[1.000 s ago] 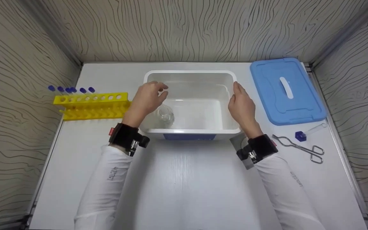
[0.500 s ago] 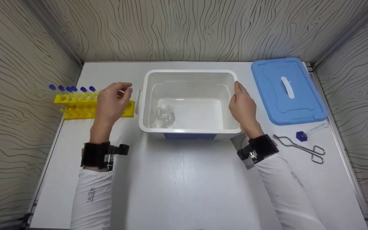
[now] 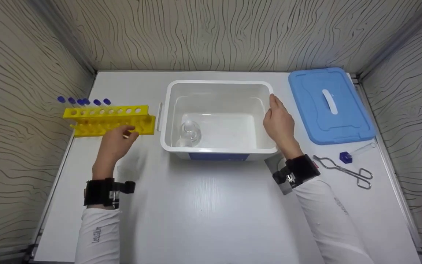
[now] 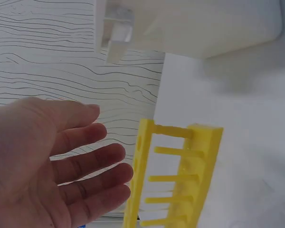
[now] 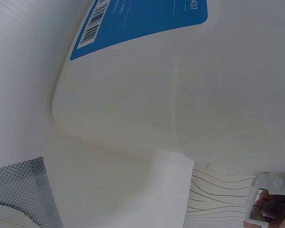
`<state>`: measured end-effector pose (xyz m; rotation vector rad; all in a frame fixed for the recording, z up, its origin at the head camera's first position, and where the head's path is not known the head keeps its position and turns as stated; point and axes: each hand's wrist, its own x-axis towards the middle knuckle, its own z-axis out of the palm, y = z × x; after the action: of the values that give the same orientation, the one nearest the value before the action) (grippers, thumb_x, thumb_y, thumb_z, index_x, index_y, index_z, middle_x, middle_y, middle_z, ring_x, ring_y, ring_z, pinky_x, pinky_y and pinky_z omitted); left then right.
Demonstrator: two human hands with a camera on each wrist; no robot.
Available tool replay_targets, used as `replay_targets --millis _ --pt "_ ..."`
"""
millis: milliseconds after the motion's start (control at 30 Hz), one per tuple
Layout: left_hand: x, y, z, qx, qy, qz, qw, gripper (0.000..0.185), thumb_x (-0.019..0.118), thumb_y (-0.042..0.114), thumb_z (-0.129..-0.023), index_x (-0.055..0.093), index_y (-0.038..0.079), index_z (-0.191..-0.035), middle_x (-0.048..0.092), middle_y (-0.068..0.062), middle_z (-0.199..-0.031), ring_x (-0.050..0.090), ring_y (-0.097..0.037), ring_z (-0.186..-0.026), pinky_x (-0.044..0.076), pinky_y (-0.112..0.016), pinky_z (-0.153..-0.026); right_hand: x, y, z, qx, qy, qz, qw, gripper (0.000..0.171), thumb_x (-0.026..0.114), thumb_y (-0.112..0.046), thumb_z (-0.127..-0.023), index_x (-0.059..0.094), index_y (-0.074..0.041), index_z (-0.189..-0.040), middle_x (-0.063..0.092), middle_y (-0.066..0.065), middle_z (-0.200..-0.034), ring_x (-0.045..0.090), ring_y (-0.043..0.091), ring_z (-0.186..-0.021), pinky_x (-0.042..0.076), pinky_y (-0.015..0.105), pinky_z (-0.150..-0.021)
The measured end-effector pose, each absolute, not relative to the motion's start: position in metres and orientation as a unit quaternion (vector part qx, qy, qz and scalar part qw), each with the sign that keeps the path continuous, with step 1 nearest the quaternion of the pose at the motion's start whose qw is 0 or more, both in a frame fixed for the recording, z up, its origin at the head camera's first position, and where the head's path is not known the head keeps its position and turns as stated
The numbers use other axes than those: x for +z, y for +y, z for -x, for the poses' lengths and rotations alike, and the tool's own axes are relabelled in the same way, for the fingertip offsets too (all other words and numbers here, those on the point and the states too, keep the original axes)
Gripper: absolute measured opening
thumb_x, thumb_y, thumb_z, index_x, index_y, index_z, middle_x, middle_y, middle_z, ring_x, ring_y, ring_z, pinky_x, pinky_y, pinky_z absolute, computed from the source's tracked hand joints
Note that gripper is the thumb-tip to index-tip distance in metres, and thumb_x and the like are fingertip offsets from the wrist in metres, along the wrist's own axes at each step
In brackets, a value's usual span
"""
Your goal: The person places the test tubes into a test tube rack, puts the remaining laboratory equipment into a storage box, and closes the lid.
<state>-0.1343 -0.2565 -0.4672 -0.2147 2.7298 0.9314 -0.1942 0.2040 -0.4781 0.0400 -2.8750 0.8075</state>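
Left hand (image 3: 115,141) has come away from the white tub (image 3: 218,85) since a second ago: then it hung over the tub's left rim above the glass flask (image 3: 189,132); half a second ago it was over the yellow tube rack (image 3: 106,116); now it sits at the rack's near edge, lower on the counter (image 3: 211,205). Right hand (image 3: 279,123) has not shifted; the tub, flask and rack lie as before.

Left hand: fingers (image 4: 92,164) straight and slightly spread in the left wrist view, palm empty, holding nothing. Fingertips lie just beside the rack's front rail; contact cannot be told.

Right hand: laid flat against the tub's right wall, fingertips up at the rim. Fingers look extended and pressed to the wall, not curled round it. The right wrist view shows only the tub's outer wall and its blue label (image 5: 137,23).

Flask stands upright inside the tub, near-left corner. Rack carries blue-capped tubes (image 3: 82,101) at its left end.

Right of the tub: blue lid (image 3: 328,104) lying flat, then a capped tube (image 3: 354,152) and metal tongs (image 3: 344,170) nearer. A mesh pad (image 5: 21,192) lies by the right wrist.
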Motion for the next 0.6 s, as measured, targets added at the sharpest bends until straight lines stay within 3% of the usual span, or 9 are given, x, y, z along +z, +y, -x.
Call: replay_targets --millis 200,400,600 --pt "-0.492 -0.268 0.127 0.270 0.943 0.064 0.184 0.053 0.054 0.037 -0.100 0.052 0.004 -0.141 0.058 -0.027 -0.136 0.057 -0.043 -0.121 0.049 -0.057 -0.100 -0.479 0.204 0.194 0.273 -0.959 -0.012 0.076 0.052 0.038 -0.007 -0.100 0.033 0.006 -0.151 0.040 0.029 -0.153 0.054 0.047 -0.126 0.053 0.057 -0.088" --pt "-0.513 -0.269 0.123 0.213 0.957 0.047 0.192 0.051 0.055 0.029 -0.098 0.055 -0.005 -0.136 0.061 -0.031 -0.130 0.059 -0.047 -0.118 0.048 -0.058 -0.099 -0.479 0.204 0.194 0.271 -0.960 -0.012 0.077 0.052 0.037 -0.007 -0.101 0.033 0.005 -0.151 0.040 0.029 -0.153 0.055 0.048 -0.125 0.053 0.058 -0.087" --pt "-0.529 -0.267 0.121 0.184 0.958 0.049 0.215 0.051 0.055 0.028 -0.096 0.057 -0.008 -0.132 0.060 -0.032 -0.130 0.059 -0.048 -0.117 0.047 -0.058 -0.101 -0.479 0.204 0.195 0.274 -0.959 -0.011 0.073 0.052 0.039 -0.008 -0.101 0.033 0.005 -0.151 0.039 0.028 -0.154 0.051 0.046 -0.131 0.051 0.058 -0.095"
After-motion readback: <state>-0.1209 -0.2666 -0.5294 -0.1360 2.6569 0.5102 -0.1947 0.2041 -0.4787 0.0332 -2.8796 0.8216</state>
